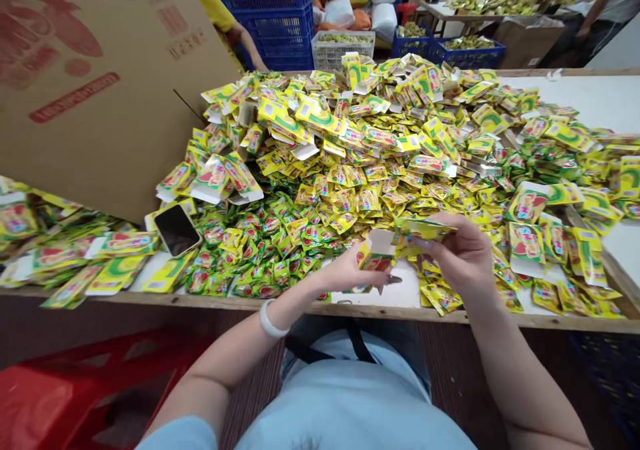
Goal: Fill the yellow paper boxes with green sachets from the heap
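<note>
My left hand [353, 273] is closed around a small yellow and green carton [376, 253] with its white flap open, just above the table's front edge. My right hand [463, 253] pinches a few flat yellow sachets [425, 229] at the carton's open end. A white bangle [270, 321] circles my left wrist. Beyond both hands lies a big heap of loose sachets [320, 223] and flat cartons [310, 120].
A wooden-edged white table [390, 310] carries the heap. A phone [177, 230] lies face up at the left. A large brown cardboard box [100, 83] leans at the back left. Red crate [75, 390] below left. Blue crates [273, 17] and another person's arm [245, 40] stand behind.
</note>
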Tool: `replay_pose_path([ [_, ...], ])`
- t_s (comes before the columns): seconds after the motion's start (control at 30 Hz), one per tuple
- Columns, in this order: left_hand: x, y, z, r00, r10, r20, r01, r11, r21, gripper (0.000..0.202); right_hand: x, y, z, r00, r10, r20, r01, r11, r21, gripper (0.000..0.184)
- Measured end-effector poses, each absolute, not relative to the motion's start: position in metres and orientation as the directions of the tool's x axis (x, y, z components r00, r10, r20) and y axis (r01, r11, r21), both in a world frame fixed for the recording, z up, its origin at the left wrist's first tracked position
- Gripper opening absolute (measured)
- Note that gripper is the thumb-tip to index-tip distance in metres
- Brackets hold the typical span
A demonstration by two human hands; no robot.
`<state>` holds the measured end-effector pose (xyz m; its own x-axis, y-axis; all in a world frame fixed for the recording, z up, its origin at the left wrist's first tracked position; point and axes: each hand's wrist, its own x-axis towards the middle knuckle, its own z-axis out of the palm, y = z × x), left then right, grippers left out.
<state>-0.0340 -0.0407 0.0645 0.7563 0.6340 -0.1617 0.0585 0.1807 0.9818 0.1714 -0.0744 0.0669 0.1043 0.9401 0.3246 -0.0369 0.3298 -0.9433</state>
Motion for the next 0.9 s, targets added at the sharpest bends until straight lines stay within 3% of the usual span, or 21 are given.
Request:
replay_pose_path([
  [0.13,-0.042,-0.057,0.069,0.720,0.682,-0.125,0.035,0.144,0.989,0.037,0.149,-0.072,0.080,-0.131,0.866,0.482,0.136,0.497,-0.857,0.005],
  [0.2,-0.046,-0.060,0.069,0.717,0.689,-0.106,0.046,0.106,0.993,0.034,0.148,-0.075,0.087,-0.254,0.834,0.489,0.267,0.546,-0.794,0.004],
  [0.3,-0.050,-0.062,0.066,0.731,0.673,-0.113,0.103,0.055,0.993,0.034,0.152,-0.084,0.101,-0.434,0.818,0.377,0.416,0.554,-0.722,0.010],
  [0.43,-0.052,-0.063,0.056,0.745,0.661,-0.093,0.155,-0.036,0.987,0.050,0.157,-0.092,0.119,-0.593,0.781,0.194,0.516,0.554,-0.654,0.018],
  [0.67,-0.056,-0.067,0.050,0.788,0.608,-0.102,0.170,-0.055,0.984,0.062,0.169,-0.099,0.089,-0.525,0.781,0.339,0.442,0.591,-0.675,0.018],
  [0.9,-0.043,-0.070,0.048,0.848,0.506,-0.155,0.229,-0.086,0.970,0.078,0.173,-0.113,0.064,-0.596,0.777,0.204,0.423,0.520,-0.742,0.027],
])
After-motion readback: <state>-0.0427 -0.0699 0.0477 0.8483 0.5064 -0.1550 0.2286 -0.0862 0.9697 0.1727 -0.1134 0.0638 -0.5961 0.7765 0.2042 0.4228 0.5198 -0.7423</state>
